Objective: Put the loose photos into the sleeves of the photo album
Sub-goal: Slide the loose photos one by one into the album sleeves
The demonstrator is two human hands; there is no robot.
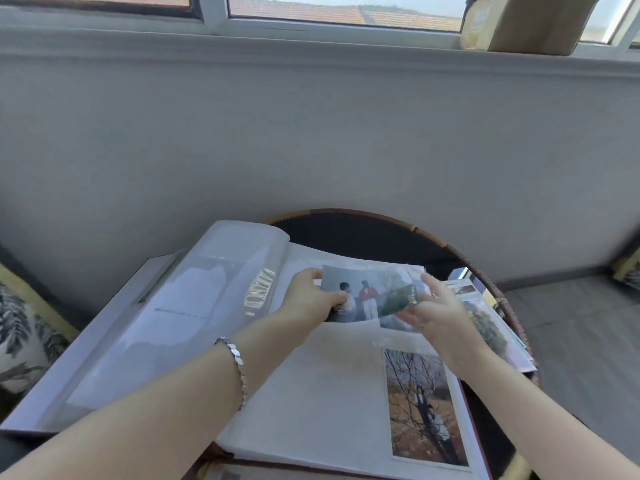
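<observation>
Our left hand (308, 299) pinches the left edge of a loose photo (370, 292) of two people, holding it over the top of the open photo album's (311, 393) right page. Our right hand (440, 313) is at the photo's right end, fingers straight and spread. A tree photo (422, 403) lies lower on the page. More loose photos (485, 317) lie just right of the album.

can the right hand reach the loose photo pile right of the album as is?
Probably yes: the right hand is open, and the photo pile lies right beside it with nothing between.
</observation>
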